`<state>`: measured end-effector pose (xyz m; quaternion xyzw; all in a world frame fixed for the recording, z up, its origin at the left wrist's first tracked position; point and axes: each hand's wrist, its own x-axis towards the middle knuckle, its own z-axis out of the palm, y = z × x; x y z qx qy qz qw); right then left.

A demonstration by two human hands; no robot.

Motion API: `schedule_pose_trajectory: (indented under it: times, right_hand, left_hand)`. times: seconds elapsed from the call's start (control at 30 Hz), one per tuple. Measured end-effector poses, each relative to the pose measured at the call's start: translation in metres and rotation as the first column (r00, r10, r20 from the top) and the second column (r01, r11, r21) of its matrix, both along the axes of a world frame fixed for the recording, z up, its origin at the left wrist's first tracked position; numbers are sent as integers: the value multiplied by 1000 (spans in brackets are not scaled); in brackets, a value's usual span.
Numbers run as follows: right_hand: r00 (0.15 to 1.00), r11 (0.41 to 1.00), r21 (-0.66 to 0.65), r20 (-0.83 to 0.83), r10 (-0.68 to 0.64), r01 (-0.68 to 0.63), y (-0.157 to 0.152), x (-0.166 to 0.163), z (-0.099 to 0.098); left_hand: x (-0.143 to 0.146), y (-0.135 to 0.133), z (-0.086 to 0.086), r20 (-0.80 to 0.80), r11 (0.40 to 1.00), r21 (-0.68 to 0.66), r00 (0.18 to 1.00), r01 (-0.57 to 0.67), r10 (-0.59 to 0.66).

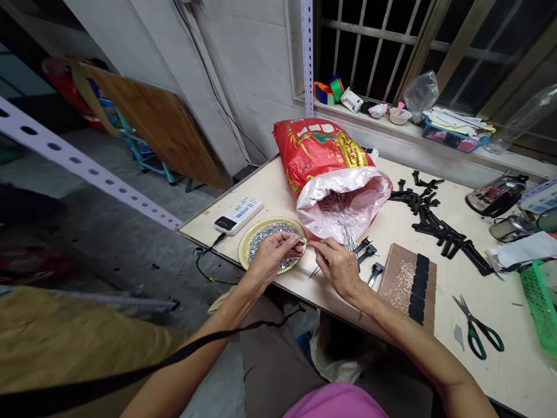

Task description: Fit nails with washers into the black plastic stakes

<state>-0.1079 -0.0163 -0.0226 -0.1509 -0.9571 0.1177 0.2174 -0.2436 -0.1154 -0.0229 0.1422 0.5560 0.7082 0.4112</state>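
Over the round yellow dish (242,253), the left hand (273,253) pinches a slim silvery metal piece (303,240), its other end pinched by the right hand (340,265) beside the dish.

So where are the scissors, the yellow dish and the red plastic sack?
Green-handled scissors (471,319): head view, on the pivot.
Yellow dish (243,248): head view, on its left rim.
Red plastic sack (321,152): head view, on its printed side.

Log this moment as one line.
left hand: over bowl, pinching small metal piece; right hand: at same piece; red bag: mouth open, thin rods inside
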Motion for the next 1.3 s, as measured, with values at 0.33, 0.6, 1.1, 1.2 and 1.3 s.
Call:
schedule_pose_trajectory:
  times: [0.33, 0.6, 1.1, 1.2, 1.3]
  right_hand:
    - [997, 997, 15, 25, -72, 71, 9, 21, 2]
    - [990, 984, 115, -26, -135, 137, 11, 39, -2]
    - [962, 958, 84, -20, -272, 273, 23, 81, -11]
    - [960, 959, 40, -9, -281, 281, 25, 89, -11]
    - [962, 952, 139, -51, -269, 273, 26, 95, -14]
  left_hand:
    - [23, 16, 3, -106, 1000, 0, 994, 14, -14]
    - [32, 32, 4, -89, 999, -3, 995, 47, -47]
    - [65, 51, -2, -177, 972, -111, 958, 210, -227]
    - [69, 56, -2, -160, 959, -121, 949, 256, -273]
    - [73, 61, -3, -106, 941, -137, 940, 308, -323]
